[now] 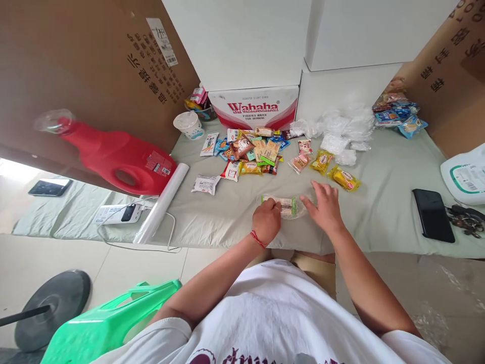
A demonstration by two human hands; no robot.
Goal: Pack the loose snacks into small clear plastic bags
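Observation:
A wrapped snack bar (287, 206) with green ends lies flat on the covered table inside a clear plastic bag (297, 208). My left hand (267, 221), a red string round its wrist, is closed over the left end of the bag and snack; its fingertips are partly hidden. Beside the bag's right end, my right hand (325, 206) is open, thumb and fingers apart, holding nothing. Beyond it sit two yellow snack packets (344, 178). Further back spreads a pile of mixed wrapped snacks (250, 149), with a white packet (205, 184) at its near left.
A Wahaha carton (255, 107) stands behind the snacks, near a heap of clear plastic bags (346, 126). At left are a paper cup (188, 125), a red jug (113, 156), a plastic roll (162, 202) and a power bank (119, 214). A phone (433, 215) lies right.

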